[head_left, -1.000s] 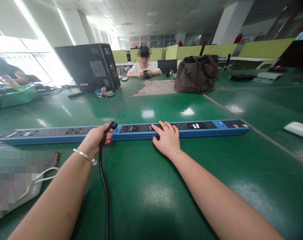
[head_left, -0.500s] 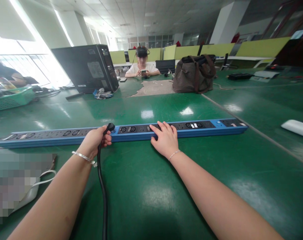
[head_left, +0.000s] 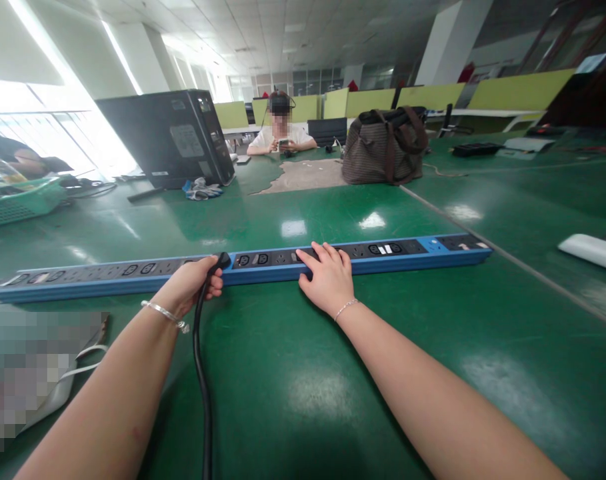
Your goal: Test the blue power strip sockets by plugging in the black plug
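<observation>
A long blue power strip (head_left: pixel 263 275) with black socket panels lies across the green table. My left hand (head_left: pixel 199 280) is closed on a black power plug (head_left: pixel 224 260), held at the strip's top face left of its middle. Whether its pins sit in a socket is hidden. From the plug a thick black cable (head_left: pixel 203 387) hangs down toward the table's near side. My right hand (head_left: pixel 329 273) rests flat on the strip, right of the plug, fingers spread over the sockets and holding nothing.
Behind the strip stand a black computer case (head_left: pixel 167 140), grey-blue gloves (head_left: pixel 203 189) and a brown bag (head_left: pixel 383 150). A green basket (head_left: pixel 25 203) is at the far left. A person (head_left: pixel 281 133) sits opposite with a phone. A white object (head_left: pixel 590 252) lies at right.
The plug in my left hand has tipped and come lower against the strip. My right hand stays on the strip. The whole view has shifted slightly.
</observation>
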### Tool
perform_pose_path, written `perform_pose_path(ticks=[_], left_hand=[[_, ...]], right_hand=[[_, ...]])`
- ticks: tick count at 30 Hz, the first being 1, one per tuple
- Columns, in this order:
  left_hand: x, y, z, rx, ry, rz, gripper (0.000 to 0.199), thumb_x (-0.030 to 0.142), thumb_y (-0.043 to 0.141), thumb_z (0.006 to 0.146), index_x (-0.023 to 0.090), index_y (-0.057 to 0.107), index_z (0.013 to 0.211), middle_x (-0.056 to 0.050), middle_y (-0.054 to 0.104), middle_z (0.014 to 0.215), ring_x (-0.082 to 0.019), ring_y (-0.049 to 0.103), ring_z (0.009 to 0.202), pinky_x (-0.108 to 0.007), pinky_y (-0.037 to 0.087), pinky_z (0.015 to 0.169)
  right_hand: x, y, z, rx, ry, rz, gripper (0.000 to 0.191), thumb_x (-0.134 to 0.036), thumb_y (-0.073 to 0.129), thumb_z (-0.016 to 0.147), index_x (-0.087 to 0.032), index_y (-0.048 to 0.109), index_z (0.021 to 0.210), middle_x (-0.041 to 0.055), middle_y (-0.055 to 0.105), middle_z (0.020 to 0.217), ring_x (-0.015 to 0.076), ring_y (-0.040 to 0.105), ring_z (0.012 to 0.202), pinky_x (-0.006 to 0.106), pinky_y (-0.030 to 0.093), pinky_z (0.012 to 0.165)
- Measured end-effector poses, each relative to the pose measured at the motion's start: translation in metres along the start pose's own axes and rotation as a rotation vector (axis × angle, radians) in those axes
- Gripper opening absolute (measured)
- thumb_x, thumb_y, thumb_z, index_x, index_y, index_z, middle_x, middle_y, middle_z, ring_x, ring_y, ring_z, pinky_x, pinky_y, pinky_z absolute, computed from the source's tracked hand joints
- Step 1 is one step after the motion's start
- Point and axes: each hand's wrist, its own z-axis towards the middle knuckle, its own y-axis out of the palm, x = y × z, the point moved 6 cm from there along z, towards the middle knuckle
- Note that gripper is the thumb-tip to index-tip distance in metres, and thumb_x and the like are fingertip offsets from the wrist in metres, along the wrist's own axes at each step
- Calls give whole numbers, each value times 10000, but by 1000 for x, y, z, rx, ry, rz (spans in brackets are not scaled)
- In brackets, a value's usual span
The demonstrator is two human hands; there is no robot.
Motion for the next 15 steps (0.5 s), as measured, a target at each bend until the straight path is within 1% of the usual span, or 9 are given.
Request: perform_pose_path(ticks=[4,9,15], left_hand=[[1,0,2,7,-7,63,308,331,439,859,162,497,608,-19,526,418,-114,499,337,-180,341,318],[1,0,-2,-28,-49,29,297,315,457,846,156,508,601,-13,509,422,-105,479,336,-188,360,334],[-6,2,-3,-19,-43,-22,340,338,420,873,160,490,592,-6,498,414,-94,470,334,-174,358,340]], right_hand=[[0,0,0,-1,-5,0,462,-323,562,806,-349,593,1266,45,483,1415,251,366,1319,459,200,1082],[0,0,-1,-3,-9,3,459,-316,562,811,-346,592,1268,46,481,1416,251,362,1321,461,203,1081],[0,0,0,-4,-15,2,459,-319,564,813,-343,590,1270,48,483,1413,257,361,1318,466,206,1076]])
